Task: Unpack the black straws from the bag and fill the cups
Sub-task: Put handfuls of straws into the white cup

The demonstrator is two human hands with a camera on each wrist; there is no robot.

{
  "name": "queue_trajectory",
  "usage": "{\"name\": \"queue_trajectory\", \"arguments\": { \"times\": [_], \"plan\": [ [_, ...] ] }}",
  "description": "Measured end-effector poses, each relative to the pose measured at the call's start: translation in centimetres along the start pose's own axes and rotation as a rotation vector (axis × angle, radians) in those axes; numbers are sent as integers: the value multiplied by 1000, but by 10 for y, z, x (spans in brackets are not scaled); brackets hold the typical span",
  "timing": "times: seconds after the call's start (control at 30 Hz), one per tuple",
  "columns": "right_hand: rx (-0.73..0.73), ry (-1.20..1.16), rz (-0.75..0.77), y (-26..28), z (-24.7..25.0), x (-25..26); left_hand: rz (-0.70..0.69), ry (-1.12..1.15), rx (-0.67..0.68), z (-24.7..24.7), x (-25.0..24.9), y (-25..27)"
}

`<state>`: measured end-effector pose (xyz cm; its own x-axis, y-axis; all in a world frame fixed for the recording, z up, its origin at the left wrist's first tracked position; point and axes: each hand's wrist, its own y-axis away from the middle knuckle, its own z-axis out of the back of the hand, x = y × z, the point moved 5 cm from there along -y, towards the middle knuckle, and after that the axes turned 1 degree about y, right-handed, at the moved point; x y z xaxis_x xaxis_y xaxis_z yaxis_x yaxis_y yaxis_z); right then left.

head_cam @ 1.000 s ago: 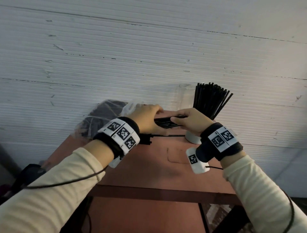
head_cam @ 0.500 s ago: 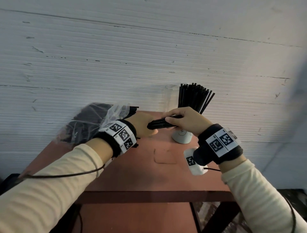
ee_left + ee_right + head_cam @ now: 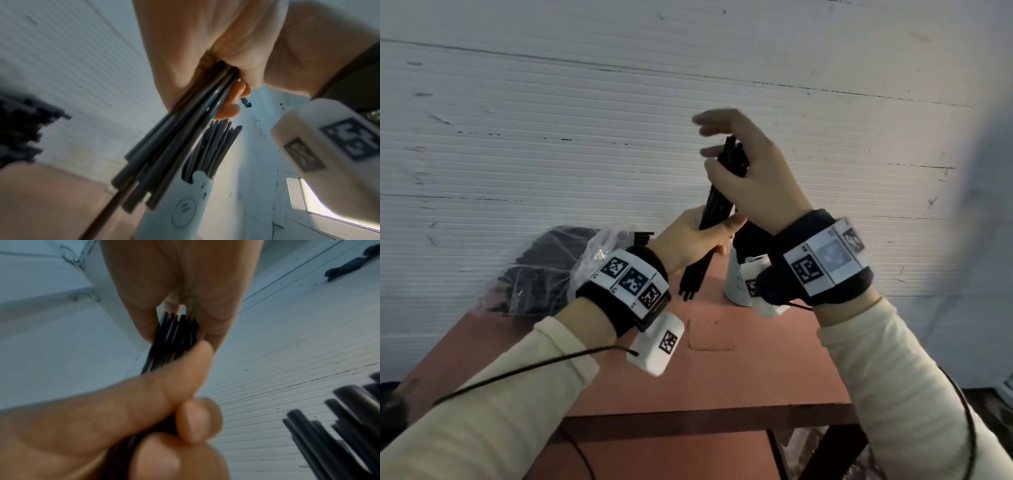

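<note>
Bag (image 3: 544, 270) sits at the bench's (image 3: 722, 377) far-left corner against the wall, about 9 o'clock from the hands, more straws inside.

Left hand (image 3: 688, 240): grip curled round the lower half of the straw bundle (image 3: 717, 205), thumb across the front. Loose ends stick out below it, uneven, above the bench.

Bundle long axis is near upright, top tilted toward 1 o'clock.

Right hand (image 3: 750, 178): grip pinches the top end between thumb and fingers, the uppermost fingers spread loose.

Cup (image 3: 736, 284) stands just right of the bundle's lower ends, at about 4 o'clock from the left grip, partly behind the right wrist and already packed with straws (image 3: 211, 149).

My read: ends need evening, then a short shift right and down into the cup. Left hand is nearer the ends; right steers the top.
</note>
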<state>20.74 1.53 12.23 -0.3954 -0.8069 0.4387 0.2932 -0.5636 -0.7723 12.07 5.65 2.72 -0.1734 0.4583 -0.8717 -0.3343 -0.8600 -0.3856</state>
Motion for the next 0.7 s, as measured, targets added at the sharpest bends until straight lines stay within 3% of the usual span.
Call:
{"name": "queue_trajectory", "arguments": {
  "times": [0.17,0.33,0.43,0.57,0.63,0.7],
  "plan": [
    [276,298,-138,22,-32,-43,285,54,162,-14,53,5],
    [207,246,-115,35,-38,-55,444,-5,322,-18,73,16],
    [221,245,-82,35,-40,-50,521,-72,330,-22,74,21],
    [160,131,-184,38,-24,-46,465,-30,249,-19,64,21],
    [97,-35,-262,42,-10,-45,396,-34,321,-21,51,25],
    [153,-36,-285,47,-3,-48,334,-66,485,-28,34,32]
  ]
}}
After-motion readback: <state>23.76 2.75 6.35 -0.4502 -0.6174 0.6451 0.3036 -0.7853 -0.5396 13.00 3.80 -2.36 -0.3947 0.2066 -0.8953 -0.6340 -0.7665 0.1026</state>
